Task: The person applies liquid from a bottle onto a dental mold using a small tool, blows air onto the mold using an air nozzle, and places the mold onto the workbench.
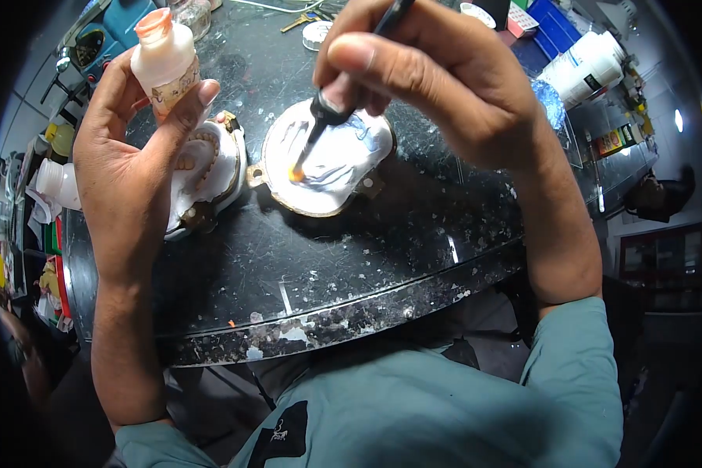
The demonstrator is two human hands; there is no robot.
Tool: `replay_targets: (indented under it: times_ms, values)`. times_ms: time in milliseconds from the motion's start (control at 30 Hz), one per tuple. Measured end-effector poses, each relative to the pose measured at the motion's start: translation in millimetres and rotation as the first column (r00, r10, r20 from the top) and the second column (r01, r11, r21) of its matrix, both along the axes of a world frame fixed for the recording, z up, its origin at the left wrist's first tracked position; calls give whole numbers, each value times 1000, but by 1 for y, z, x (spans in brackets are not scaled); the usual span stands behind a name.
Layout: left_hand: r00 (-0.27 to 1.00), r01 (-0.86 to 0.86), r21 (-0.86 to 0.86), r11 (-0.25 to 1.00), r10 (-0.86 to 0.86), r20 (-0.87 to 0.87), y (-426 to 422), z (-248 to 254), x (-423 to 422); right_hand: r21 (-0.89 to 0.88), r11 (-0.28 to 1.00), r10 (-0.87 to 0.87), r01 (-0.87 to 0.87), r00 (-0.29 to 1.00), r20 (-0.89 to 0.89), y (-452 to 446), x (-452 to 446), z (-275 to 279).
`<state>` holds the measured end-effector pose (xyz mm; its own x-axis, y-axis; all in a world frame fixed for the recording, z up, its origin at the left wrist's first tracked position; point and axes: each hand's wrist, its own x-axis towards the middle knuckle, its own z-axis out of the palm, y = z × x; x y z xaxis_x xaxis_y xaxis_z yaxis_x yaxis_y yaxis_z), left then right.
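Strong light nearly bleaches the white plaster mould (351, 175); shadow darkens the black table (413, 242) just beside its right. A small glare spot shines far right of the mould. Wide-angle distortion bows the table's edge below it; black vignetting swallows the corners around it.

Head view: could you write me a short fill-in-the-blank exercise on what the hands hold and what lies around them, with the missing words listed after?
1. The left hand holds a small white ____ with a stained mouth.
2. The right hand holds a dark-handled ____, its tip at the white mould.
3. The white cast beside the left hand bears a curved row of ____.
4. The scratched tabletop is ____ in colour.

Missing words: bottle; brush; teeth; black.
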<state>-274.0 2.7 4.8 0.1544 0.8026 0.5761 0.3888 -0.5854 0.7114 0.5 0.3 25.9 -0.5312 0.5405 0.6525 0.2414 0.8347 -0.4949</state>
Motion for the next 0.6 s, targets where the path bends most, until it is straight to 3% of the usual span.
replay_targets:
  times_ms: [67,167,233,300,400,533,600]
  values:
    - [1000,-3,-20,1000,3,12,-1,-1,1,43,998,-43,41,997,59,-2,3,8]
    - [1000,-7,-16,1000,7,-6,-1,0,0,-150,988,-12,35,988,155,-6,1,14]
    - [1000,-4,-8,1000,4,-3,-1,0,1,-162,987,12,10,991,136,-6,2,13]
    - [1000,2,-10,1000,-2,21,-1,-1,2,-24,1000,10,-8,997,75,1,2,3]
    - [998,18,-4,1000,-18,52,-1,-2,3,47,995,-93,88,988,120,1,3,5]
    - [1000,25,14,1000,-25,7,1,-1,-2,15,1000,1,-3,993,115,-1,2,5]
    - [1000,22,21,1000,-21,-2,1,-1,-2,-110,989,113,-101,988,102,-2,7,10]
